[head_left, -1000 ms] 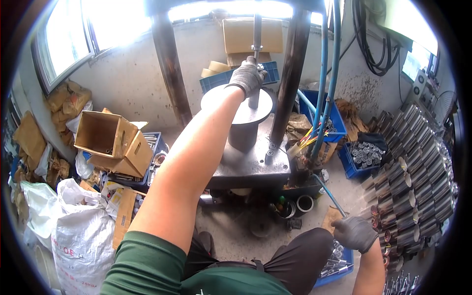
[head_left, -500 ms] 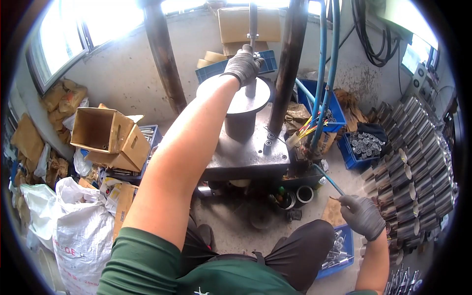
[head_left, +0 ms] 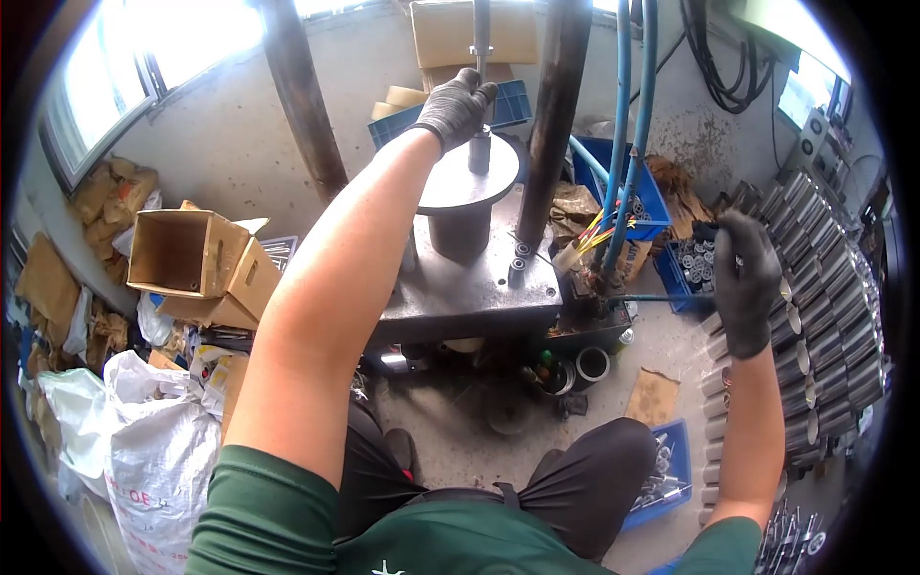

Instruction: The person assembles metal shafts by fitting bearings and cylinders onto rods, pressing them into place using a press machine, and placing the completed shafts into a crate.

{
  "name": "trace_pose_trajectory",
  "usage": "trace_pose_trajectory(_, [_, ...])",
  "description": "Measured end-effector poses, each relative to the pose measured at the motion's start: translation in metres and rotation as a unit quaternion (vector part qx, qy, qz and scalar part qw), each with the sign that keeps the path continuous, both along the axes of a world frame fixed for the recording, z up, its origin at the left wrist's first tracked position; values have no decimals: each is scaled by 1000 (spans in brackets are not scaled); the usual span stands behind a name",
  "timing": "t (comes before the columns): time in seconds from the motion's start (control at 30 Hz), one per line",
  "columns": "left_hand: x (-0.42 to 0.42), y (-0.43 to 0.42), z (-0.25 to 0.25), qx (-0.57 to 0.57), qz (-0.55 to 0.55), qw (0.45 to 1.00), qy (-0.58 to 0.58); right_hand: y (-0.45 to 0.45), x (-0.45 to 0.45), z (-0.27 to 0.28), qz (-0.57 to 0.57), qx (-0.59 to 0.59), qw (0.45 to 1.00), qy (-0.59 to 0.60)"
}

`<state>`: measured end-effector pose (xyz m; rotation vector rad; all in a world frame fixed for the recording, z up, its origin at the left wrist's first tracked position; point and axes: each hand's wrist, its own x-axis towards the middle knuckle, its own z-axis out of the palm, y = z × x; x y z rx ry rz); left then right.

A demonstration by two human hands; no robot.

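My left hand [head_left: 453, 107], in a grey glove, is closed beside the vertical metal rod [head_left: 481, 43], above a round metal plate [head_left: 470, 182]. What its fingers hold is hidden. A short metal cylinder [head_left: 479, 153] stands upright on the plate, just below that hand. The plate rests on a dark column [head_left: 458, 237] on a metal press table [head_left: 460, 287]. At the right, my gloved right hand [head_left: 747, 283] is raised and blurred, at the end of a blue-green lever [head_left: 661, 297]; whether its fingers close round the lever cannot be made out.
Dark posts [head_left: 559, 105] flank the plate. Blue hoses [head_left: 640, 125] run down on the right. Stacked metal tubes [head_left: 815, 316] stand at the far right, near a blue bin of parts [head_left: 685, 278]. Cardboard boxes [head_left: 177, 254] and a white sack [head_left: 158, 460] are at the left.
My right hand has risen and the lever has swung up from its downward slant to nearly level. My left hand has shifted slightly left, and the short cylinder's top now shows below it.
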<state>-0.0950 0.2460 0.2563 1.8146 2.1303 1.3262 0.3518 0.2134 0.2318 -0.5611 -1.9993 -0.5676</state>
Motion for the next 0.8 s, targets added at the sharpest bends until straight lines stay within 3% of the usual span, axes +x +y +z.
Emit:
trace_pose_trajectory(0.17, [3, -3, -2, 12, 1, 1000, -8, 27, -12, 5, 20, -67, 997, 44])
trace_pose_trajectory(0.37, [-1, 5, -8, 40, 2, 999, -1, -55, 29, -36, -7, -109, 989, -102])
trace_pose_trajectory(0.4, [-2, 5, -9, 40, -4, 999, -7, -80, 38, -41, -70, -296, 937, -172])
trace_pose_trajectory(0.43, [-1, 4, -8, 40, 3, 999, -2, -95, 51, -50, -73, -375, 885, -267])
trace_pose_trajectory(0.47, [-1, 4, -8, 34, -1, 999, -6, -105, 61, -59, -76, -450, 815, -357])
trace_pose_trajectory(0.53, [-2, 3, -6, 2, 0, 1000, -4, -114, 66, -74, -71, -504, 732, -454])
trace_pose_trajectory(0.7, [2, 2, -4, -1, 5, 1000, -12, -111, 58, -55, -43, -488, 819, -300])
trace_pose_trajectory(0.8, [2, 1, -4, 1, 4, 1000, -7, -111, 56, -54, -48, -479, 836, -262])
